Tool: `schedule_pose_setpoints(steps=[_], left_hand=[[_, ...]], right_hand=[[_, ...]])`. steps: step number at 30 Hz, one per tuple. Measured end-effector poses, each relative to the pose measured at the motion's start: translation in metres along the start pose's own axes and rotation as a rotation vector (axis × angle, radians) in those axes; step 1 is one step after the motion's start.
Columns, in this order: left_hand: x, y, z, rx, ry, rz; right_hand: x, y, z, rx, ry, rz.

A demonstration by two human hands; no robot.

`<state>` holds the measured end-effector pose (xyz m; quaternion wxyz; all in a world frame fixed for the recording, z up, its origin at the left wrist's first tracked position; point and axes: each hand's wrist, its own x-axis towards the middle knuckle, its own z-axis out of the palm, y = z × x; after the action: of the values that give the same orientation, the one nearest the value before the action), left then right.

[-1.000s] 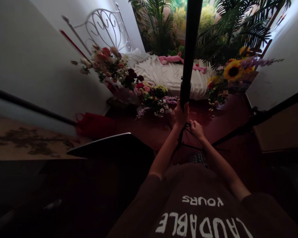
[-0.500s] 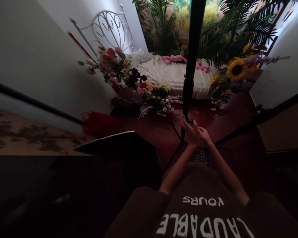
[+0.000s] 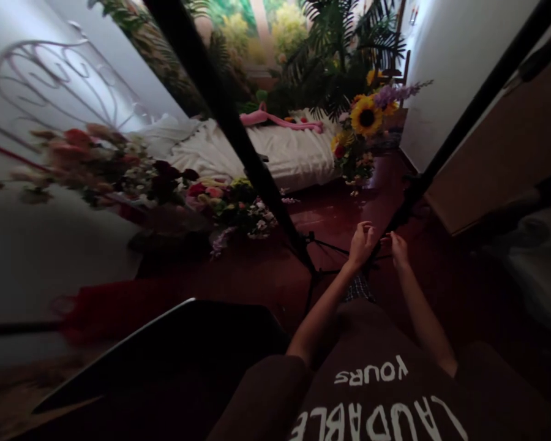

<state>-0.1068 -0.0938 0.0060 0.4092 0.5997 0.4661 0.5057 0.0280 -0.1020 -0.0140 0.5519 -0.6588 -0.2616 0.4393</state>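
Note:
My left hand [image 3: 362, 244] is raised in front of my body, its fingers curved and apart with nothing seen in them. To its right, close to the lower part of a black slanted stand [image 3: 422, 184], is my right hand [image 3: 398, 248], its fingers loosely bent and apart. The stand's pole passes between and just beyond the two hands; contact with it is not visible. A second black pole [image 3: 229, 122] leans down from the upper left and meets its tripod legs left of my left hand.
A bed with a white cover [image 3: 298, 153] bears a pink plush toy [image 3: 257, 117]. Flowers [image 3: 165, 184] crowd its left, sunflowers [image 3: 366, 117] its right. A black panel [image 3: 179, 355] and red bag [image 3: 105, 309] lie left. A brown board [image 3: 496, 147] stands right.
The view has turned right, so the bed and centre pole sit further left. My hands have come away from the centre pole and moved apart, beside the right-hand stand.

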Motion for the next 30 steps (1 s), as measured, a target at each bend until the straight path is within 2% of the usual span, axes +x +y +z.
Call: schedule_pose_setpoints(steps=[3, 6, 10, 13, 21, 26, 30], left_hand=[[0.023, 0.002, 0.026, -0.015, -0.120, 0.099], [0.049, 0.009, 0.052, -0.004, -0.160, 0.208], [0.077, 0.013, 0.082, -0.002, -0.216, 0.253], [0.087, 0.009, 0.097, 0.017, -0.258, 0.200], [0.086, -0.002, 0.105, 0.067, -0.211, 0.206], [0.086, -0.004, 0.108, 0.029, -0.186, 0.202], [0.086, -0.004, 0.109, 0.040, -0.189, 0.207]], right_hand=[[0.017, -0.019, -0.031, 0.072, 0.174, -0.035], [0.028, -0.038, -0.051, 0.010, 0.205, -0.105], [0.033, -0.060, -0.057, -0.154, 0.200, -0.199], [0.034, -0.069, -0.054, -0.142, 0.160, -0.139], [0.044, -0.065, -0.063, 0.013, 0.058, -0.120], [0.050, -0.070, -0.075, 0.046, -0.028, -0.184], [0.060, -0.079, -0.079, -0.004, -0.117, -0.289]])
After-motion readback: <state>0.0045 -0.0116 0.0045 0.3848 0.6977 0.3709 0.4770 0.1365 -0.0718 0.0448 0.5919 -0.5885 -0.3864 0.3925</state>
